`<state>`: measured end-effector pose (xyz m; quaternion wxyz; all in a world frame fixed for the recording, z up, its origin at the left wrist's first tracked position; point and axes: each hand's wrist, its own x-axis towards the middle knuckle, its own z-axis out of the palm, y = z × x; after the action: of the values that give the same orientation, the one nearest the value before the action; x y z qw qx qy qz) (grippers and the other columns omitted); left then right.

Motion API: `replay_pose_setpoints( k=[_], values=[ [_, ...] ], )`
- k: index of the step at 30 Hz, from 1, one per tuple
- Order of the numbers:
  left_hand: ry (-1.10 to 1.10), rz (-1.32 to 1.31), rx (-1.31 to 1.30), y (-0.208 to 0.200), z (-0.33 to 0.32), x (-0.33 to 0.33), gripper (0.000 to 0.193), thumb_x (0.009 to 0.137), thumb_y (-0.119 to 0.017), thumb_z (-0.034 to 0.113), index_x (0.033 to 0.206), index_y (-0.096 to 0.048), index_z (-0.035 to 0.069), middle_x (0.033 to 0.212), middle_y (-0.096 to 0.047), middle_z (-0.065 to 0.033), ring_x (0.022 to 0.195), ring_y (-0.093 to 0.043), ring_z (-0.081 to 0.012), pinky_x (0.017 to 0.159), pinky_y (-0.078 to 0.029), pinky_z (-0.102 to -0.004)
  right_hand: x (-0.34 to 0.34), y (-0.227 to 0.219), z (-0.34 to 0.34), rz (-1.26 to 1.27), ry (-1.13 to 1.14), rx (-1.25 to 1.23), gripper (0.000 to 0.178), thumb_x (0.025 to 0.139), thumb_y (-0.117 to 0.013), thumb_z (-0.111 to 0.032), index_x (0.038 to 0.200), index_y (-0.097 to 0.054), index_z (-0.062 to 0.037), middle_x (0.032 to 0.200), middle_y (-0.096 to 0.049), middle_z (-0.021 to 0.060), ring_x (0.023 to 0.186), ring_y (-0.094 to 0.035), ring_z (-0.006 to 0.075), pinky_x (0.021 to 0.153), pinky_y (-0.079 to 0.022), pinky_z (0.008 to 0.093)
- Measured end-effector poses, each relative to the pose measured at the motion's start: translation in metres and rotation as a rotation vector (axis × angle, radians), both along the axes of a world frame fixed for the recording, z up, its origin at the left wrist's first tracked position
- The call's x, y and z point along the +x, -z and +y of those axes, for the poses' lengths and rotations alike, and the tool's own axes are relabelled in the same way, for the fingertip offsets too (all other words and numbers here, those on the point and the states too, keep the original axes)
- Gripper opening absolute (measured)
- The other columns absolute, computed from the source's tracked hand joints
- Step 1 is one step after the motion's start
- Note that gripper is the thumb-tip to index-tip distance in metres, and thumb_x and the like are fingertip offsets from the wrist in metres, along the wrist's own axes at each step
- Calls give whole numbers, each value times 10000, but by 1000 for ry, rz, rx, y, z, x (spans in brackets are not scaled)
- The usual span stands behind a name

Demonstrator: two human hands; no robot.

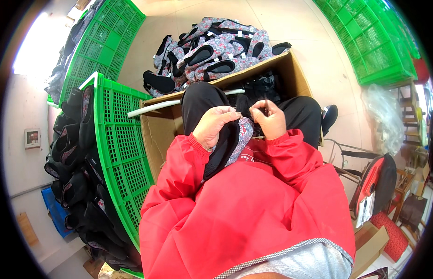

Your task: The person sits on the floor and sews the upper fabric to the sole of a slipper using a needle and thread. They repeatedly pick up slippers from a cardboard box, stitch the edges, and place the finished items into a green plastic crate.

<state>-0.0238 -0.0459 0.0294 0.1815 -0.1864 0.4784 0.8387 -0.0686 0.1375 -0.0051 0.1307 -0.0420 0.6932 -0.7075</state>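
Observation:
My left hand (213,124) is closed on a floral slipper (245,134) with a black inside, held over my lap. Its thumb and fingers pinch the slipper's upper end. Close to the right of it, my right hand (271,122) is raised with thumb and fingers pinched together. Something small and dark shows at those fingertips, too small to make out. In front of my knees stands an open cardboard box (298,76) with black items (263,85) inside. Beyond it, a heap of floral slippers (216,53) with black soles and linings lies on the floor.
A white tube (153,108) rests across the box. To the left, a green crate (126,135) stands beside stacked black slippers (70,144). More green crates (98,51) stand at the far left, and others (367,39) at the far right. A chair (372,181) is at the right.

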Motion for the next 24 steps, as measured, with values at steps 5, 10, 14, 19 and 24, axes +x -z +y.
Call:
replay_pose_setpoints(
  k=[5, 10, 14, 19, 24],
  values=[
    [-39, 7, 65, 11, -5, 0, 29, 870, -634, 44, 862, -654, 25, 836, -652, -18, 779, -596, -90, 756, -456, -215, -14, -22, 26, -196, -124, -109, 284, 977, -563, -302, 1121, -505, -64, 803, -586, 10, 583, -453, 49, 541, -363, 193],
    [-72, 6, 64, 9, -2, -2, 24, 861, -639, 43, 854, -656, 28, 819, -641, -9, 773, -582, -84, 752, -448, -214, -8, -36, 48, -350, -537, -109, 299, 1012, -464, -370, 1140, -500, -101, 806, -579, 6, 552, -346, 29, 502, -306, 183],
    [-95, 2, 24, 9, 3, -3, 23, 845, -656, 51, 842, -656, 29, 804, -627, 0, 777, -557, -75, 750, -427, -215, -4, -42, 39, -463, -695, -70, 316, 975, -554, -331, 1150, -473, -81, 846, -578, 31, 533, -347, 21, 466, -275, 163],
    [-99, 4, 6, 5, 8, -4, 12, 840, -657, 48, 840, -661, 36, 811, -641, -6, 786, -563, -80, 759, -427, -223, -8, -40, 34, -577, -711, -26, 287, 972, -559, -320, 1111, -472, -84, 826, -588, 47, 486, -324, 21, 432, -260, 177],
    [-60, 22, 16, 10, 8, -7, 24, 853, -640, 38, 848, -663, 42, 816, -645, -3, 780, -581, -80, 766, -442, -230, -14, -38, 30, -564, -751, -3, 254, 978, -537, -307, 1084, -467, -87, 806, -582, 51, 462, -299, 23, 422, -236, 184]
  ],
)
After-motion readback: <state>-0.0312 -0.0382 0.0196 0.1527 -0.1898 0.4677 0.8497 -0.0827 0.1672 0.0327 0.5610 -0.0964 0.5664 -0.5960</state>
